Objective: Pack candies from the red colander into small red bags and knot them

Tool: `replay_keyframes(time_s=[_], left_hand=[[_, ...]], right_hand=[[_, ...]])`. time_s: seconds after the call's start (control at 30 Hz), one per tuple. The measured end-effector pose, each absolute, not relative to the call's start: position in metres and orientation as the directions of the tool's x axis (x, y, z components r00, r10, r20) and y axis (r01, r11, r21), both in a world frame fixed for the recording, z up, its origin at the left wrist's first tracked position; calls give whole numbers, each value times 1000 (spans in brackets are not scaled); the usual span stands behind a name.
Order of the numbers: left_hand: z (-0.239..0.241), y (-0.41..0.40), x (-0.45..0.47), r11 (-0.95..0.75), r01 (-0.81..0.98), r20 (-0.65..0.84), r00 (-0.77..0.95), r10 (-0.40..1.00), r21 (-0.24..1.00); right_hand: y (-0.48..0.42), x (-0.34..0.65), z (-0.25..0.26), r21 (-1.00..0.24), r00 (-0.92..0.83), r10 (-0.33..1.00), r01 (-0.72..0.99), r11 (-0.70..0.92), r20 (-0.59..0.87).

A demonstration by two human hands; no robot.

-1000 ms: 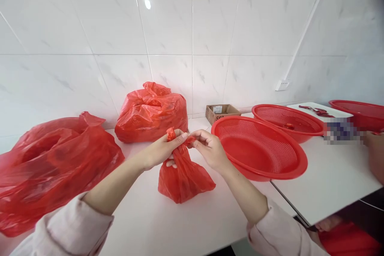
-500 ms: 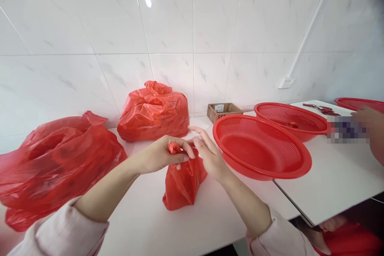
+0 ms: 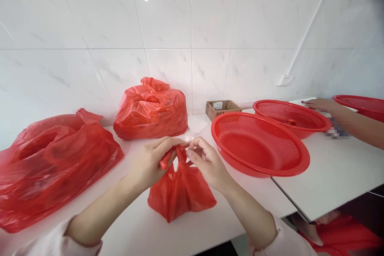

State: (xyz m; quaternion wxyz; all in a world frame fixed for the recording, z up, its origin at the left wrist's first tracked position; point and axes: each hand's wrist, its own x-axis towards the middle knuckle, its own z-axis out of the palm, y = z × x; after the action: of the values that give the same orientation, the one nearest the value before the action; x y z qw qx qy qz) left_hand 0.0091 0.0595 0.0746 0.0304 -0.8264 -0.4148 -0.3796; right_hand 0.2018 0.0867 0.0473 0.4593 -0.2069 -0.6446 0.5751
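Observation:
A small red plastic bag (image 3: 180,192) stands on the white table (image 3: 330,176) right in front of me. My left hand (image 3: 150,162) is closed on one twisted handle at the bag's top. My right hand (image 3: 207,162) pinches the other handle just beside it, so the two hands nearly touch above the bag. What the bag holds is hidden.
A large red bag (image 3: 51,164) lies at the left and a tied red bag (image 3: 151,108) stands against the tiled wall. Red mesh baskets (image 3: 259,146) sit at the right, with a small cardboard box (image 3: 222,108) behind. Another person's arm (image 3: 345,116) reaches in from the right.
My hands dropped lower and nearer to me, both gripping the bag's handles; half a second ago the right fingers were spread. The other person's arm stretched further left over the far table.

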Motion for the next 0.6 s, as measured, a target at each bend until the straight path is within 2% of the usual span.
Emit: replay_keyframes(time_s=[0.17,0.3,0.37,0.47,0.5,0.53,0.6], left_hand=[[68,44,-3,-668,706,672,378,636,234],[67,37,2,-659,687,701,305,645,308],[65,36,5,-629,667,697,223,681,400],[60,35,7,-582,598,669,101,737,551],[59,35,7,-575,572,657,80,749,586],[57,36,8,-569,551,647,67,759,611],[55,36,9,-565,522,633,61,772,639]], right_hand=[[78,205,50,-928,-497,784,-169,333,372],[78,193,45,-949,-596,742,-134,285,307],[79,192,46,-937,-504,791,-164,307,347],[81,196,50,-867,-186,862,-274,416,472],[81,197,51,-853,-139,863,-295,431,485],[82,198,51,-855,-156,863,-301,422,481],[82,197,48,-900,-332,846,-285,331,416]])
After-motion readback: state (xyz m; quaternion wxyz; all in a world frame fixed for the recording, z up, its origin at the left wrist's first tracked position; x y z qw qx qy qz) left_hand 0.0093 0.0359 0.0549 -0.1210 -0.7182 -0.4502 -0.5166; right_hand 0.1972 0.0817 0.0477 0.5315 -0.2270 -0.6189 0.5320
